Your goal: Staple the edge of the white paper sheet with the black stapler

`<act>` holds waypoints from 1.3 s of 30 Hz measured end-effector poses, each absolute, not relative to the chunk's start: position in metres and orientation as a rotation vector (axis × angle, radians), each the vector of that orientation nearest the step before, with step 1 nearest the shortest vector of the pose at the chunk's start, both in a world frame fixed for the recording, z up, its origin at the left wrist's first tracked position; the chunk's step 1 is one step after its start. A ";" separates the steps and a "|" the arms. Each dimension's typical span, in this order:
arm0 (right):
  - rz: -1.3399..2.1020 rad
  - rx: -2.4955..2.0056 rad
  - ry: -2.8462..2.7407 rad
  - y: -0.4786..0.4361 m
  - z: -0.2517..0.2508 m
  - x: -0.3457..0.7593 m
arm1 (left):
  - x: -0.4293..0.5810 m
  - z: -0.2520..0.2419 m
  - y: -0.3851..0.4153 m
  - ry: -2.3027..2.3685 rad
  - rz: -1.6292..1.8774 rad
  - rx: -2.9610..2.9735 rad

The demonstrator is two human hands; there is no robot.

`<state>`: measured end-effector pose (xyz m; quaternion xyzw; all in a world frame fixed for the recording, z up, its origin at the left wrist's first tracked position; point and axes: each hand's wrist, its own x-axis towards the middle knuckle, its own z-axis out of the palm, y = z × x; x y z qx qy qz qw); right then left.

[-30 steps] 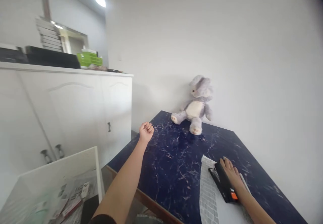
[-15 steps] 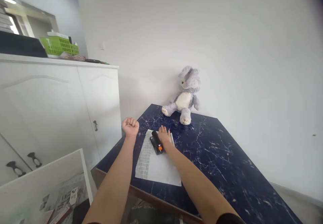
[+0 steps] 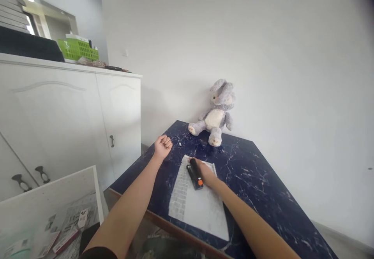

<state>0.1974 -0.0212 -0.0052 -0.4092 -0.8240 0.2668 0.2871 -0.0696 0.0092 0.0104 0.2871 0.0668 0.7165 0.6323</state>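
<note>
My right hand (image 3: 206, 172) is closed around the far right side of a black stapler (image 3: 194, 173) with an orange part at its near end. The stapler hides some of its fingers. Under the stapler lies a sheet of paper (image 3: 201, 216), mostly white, with a grey block-patterned strip on its left side. My left hand (image 3: 163, 147) is a fist above the table's left side, apart from the paper. Whatever it may hold is hidden. Just right of this fist, a small white object (image 3: 180, 144) lies on the table, too small to name.
A plush rabbit (image 3: 215, 113) sits at the back of the dark blue marbled table (image 3: 257, 189), against the wall. At the left stand a white cabinet (image 3: 119, 111) with a green basket (image 3: 78, 49) on top and an open white drawer (image 3: 96, 189) holding papers and small boxes.
The paper and stapler have shifted right and towards me. My right hand, earlier flat beside the stapler, has its fingers around it. My left fist has moved right; the small white object now shows.
</note>
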 end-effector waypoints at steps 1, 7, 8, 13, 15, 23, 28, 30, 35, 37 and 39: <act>0.726 -1.120 -2.177 -0.019 -0.007 0.213 | -0.060 0.009 0.011 0.203 1.580 0.698; 0.644 -1.241 -1.994 -0.005 -0.005 0.269 | 0.013 -0.003 0.016 0.555 1.287 0.977; 0.603 -1.275 -1.950 -0.005 -0.001 0.271 | 0.025 -0.006 0.015 0.619 1.288 1.006; 0.577 -1.437 -2.045 -0.024 0.013 0.272 | 0.080 -0.018 0.008 1.009 1.446 1.200; 0.635 -1.451 -2.217 -0.034 0.016 0.274 | 0.094 -0.021 0.005 1.096 1.462 1.230; 1.203 -1.086 -2.342 -0.030 0.036 0.315 | 0.097 -0.030 -0.002 1.107 1.398 1.417; 1.565 -0.865 -2.204 -0.022 0.031 0.336 | 0.096 -0.033 0.002 1.042 1.405 1.257; 1.588 -0.852 -2.179 -0.021 0.027 0.336 | 0.096 -0.034 0.003 1.027 1.426 1.209; 1.540 -0.907 -2.213 -0.024 0.031 0.334 | 0.096 -0.037 0.004 1.021 1.546 1.158; 1.429 -0.928 -2.255 -0.027 0.033 0.330 | 0.097 -0.036 0.003 1.015 1.578 1.108; 1.246 -0.950 -2.292 -0.029 0.032 0.320 | 0.097 -0.035 0.003 0.974 1.577 1.023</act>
